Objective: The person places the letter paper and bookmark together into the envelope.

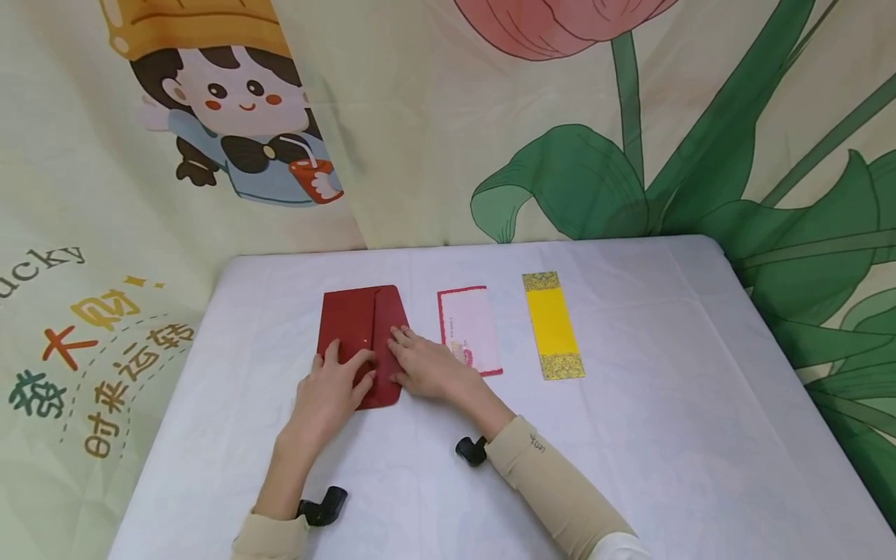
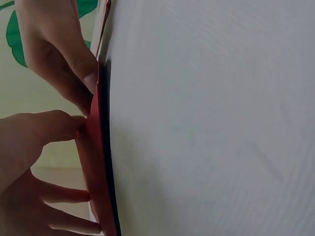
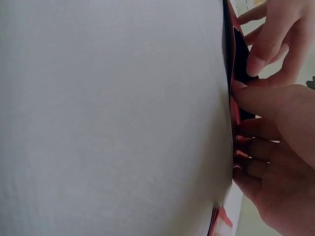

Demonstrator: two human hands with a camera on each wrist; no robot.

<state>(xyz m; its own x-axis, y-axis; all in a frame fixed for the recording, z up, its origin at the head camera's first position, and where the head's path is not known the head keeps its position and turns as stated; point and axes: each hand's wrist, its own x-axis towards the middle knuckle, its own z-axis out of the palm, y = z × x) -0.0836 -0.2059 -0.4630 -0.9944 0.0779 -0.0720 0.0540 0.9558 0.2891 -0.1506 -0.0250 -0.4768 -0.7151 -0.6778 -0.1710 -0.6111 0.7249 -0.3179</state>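
A dark red paper envelope [image 1: 344, 315] lies flat on the table, its flap [image 1: 389, 385] folded out to the right. My left hand [image 1: 327, 394] rests on the envelope's body with fingers spread, the fingertips touching near the flap's edge. From the right, my right hand [image 1: 432, 367] presses its fingers on the flap. In the right wrist view the envelope's edge gapes a little beside the left thumb, with a dark gap [image 3: 240, 56] inside. Both hands touch the red paper [image 2: 91, 162] in the left wrist view.
Right of the envelope lies a pale pink card [image 1: 472, 315] with a red border, partly behind the right hand. Farther right is a yellow strip [image 1: 554, 323] with patterned ends. A white cloth [image 1: 686, 404] covers the table; a printed curtain [image 1: 413, 140] hangs behind.
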